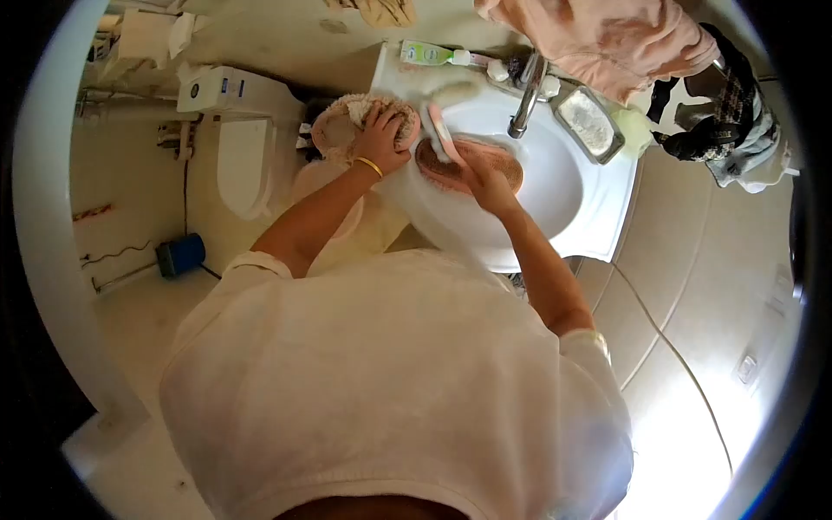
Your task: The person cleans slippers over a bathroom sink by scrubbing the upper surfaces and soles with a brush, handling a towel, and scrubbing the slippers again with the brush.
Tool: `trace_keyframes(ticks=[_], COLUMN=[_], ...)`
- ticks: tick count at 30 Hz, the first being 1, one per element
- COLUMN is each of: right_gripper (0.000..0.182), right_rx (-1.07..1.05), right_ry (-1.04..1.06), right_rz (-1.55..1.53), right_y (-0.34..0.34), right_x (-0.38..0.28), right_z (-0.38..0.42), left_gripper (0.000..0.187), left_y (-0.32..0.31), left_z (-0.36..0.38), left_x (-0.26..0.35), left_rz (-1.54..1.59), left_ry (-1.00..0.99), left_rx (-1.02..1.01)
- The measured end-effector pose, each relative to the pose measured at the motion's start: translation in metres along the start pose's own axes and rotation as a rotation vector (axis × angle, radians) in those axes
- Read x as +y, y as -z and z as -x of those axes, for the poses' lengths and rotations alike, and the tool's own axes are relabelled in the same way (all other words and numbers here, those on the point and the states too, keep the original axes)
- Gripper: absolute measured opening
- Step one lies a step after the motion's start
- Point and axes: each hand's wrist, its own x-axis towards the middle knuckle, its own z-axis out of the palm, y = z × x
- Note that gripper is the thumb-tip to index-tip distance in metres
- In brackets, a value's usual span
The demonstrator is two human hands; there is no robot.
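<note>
A fluffy pink slipper [338,130] lies at the left edge of the washbasin. My left hand [387,139], with a yellow band at the wrist, grips its fleecy end, fingers curled over the pile. In the basin rests a second pink slipper [498,165] with a brownish surface facing up. My right hand [490,184] is closed around a pink-handled brush [440,130] directly above this second slipper. The brush's pale head points toward the back left of the basin.
Behind the white washbasin [563,204] stand a faucet [527,100], a green-and-white tube [426,54] and a soap dish [589,123]. Pink cloth [607,39] and dark clothes [724,121] hang at the right. A toilet [243,165] stands left, near a blue bin [180,256].
</note>
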Motion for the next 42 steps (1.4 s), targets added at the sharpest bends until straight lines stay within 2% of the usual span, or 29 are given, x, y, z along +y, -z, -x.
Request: trace_keyframes(ticks=[1, 3, 4, 7, 9, 11, 12, 17, 19, 23, 26, 27, 29, 30, 31, 32, 33, 35, 38, 42], right_gripper=[0.037, 0.039, 0.038, 0.039, 0.033, 0.029, 0.027, 0.025, 0.026, 0.025, 0.033, 0.036, 0.039, 0.042, 0.043, 0.044, 0.045, 0.044, 0.044, 0.043], right_rx=[0.002, 0.002, 0.056, 0.172, 0.214, 0.105, 0.054, 0.079, 0.084, 0.117, 0.199, 0.224, 0.140, 0.093, 0.097, -0.017, -0.131, -0.219, -0.277, -0.251], right_ry=[-0.112, -0.297, -0.304, -0.241, -0.259, -0.372, -0.434, -0.316, -0.259, -0.407, -0.269, -0.215, -0.244, -0.251, -0.141, -0.258, -0.375, -0.273, -0.217, -0.281], right_rz=[-0.055, -0.046, -0.070, -0.094, 0.038, 0.025, 0.021, 0.117, 0.226, 0.202, 0.202, 0.217, 0.265, 0.324, 0.320, 0.378, 0.434, 0.511, 0.644, 0.666], right_y=[0.003, 0.018, 0.023, 0.035, 0.047, 0.063, 0.069, 0.076, 0.084, 0.092, 0.091, 0.089, 0.086, 0.081, 0.076, 0.070, 0.063, 0.042, 0.027, 0.020], right_x=[0.001, -0.008, -0.007, -0.001, -0.001, -0.017, -0.023, -0.013, -0.021, -0.030, -0.027, -0.028, -0.027, -0.022, -0.031, -0.042, -0.052, -0.054, -0.050, -0.039], right_z=[0.029, 0.065, 0.080, 0.111, 0.130, 0.135, 0.138, 0.158, 0.163, 0.170, 0.171, 0.169, 0.160, 0.157, 0.150, 0.141, 0.134, 0.125, 0.094, 0.046], left_gripper=[0.059, 0.047, 0.041, 0.026, 0.020, 0.019, 0.018, 0.019, 0.021, 0.023, 0.028, 0.029, 0.032, 0.032, 0.033, 0.033, 0.036, 0.041, 0.047, 0.049], left_y=[-0.001, 0.026, 0.041, 0.084, 0.108, 0.139, 0.146, 0.167, 0.145, 0.091, 0.023, -0.004, -0.046, -0.045, -0.034, -0.023, -0.016, -0.006, 0.014, -0.016], left_z=[-0.001, -0.001, -0.004, 0.003, 0.011, 0.016, 0.019, 0.021, 0.022, 0.020, 0.030, 0.034, 0.042, 0.047, 0.048, 0.049, 0.050, 0.047, 0.042, 0.038], left_x=[-0.002, 0.005, 0.008, -0.005, 0.000, 0.028, 0.037, 0.087, 0.101, 0.115, 0.113, 0.107, 0.096, 0.099, 0.101, 0.102, 0.103, 0.110, 0.122, 0.095], left_rz=[-0.003, 0.273, 0.411, 0.579, 0.707, 0.838, 0.871, 1.171, 1.554, 2.272, 2.387, 2.392, 2.401, 2.398, 2.390, 2.377, 2.368, 2.350, 2.076, 2.284], left_ry=[0.006, 0.223, 0.327, 0.341, 0.254, 0.158, 0.168, 0.151, 0.292, 0.484, 0.883, 0.910, 0.955, 0.886, 0.816, 0.745, 0.766, 0.803, 1.086, 0.869], left_rx=[0.047, 0.152, 0.212, 0.237, 0.371, 0.420, 0.400, 0.347, 0.310, 0.119, 0.045, 0.010, -0.066, -0.091, -0.109, -0.123, -0.109, -0.091, -0.102, -0.176])
